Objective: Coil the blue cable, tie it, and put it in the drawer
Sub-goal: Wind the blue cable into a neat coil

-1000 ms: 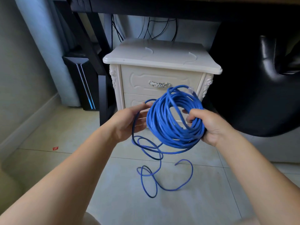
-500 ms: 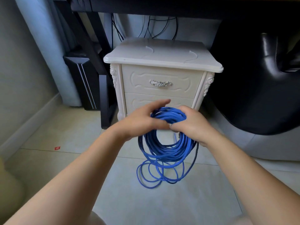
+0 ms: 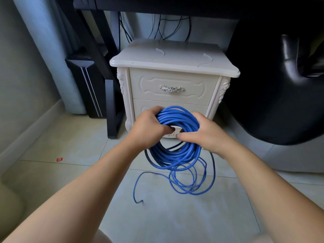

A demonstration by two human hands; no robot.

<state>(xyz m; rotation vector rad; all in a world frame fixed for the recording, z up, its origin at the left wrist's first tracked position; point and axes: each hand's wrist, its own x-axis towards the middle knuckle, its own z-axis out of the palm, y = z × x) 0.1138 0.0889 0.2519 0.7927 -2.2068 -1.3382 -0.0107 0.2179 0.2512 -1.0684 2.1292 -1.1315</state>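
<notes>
While your left hand [image 3: 149,128] and right hand [image 3: 203,135] clasp the blue cable [image 3: 175,118], grip firmly. Wind its trailing loops evenly.

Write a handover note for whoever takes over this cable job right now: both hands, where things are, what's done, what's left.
Left hand grips the left side of the blue cable coil; right hand grips the right side.
The coil is held in front of the nightstand; loose loops and the cable end trail on the floor.
The top drawer is closed.
Done: most of the cable is coiled.
Left: coil the rest, tie it, open the drawer, put it in.
</notes>
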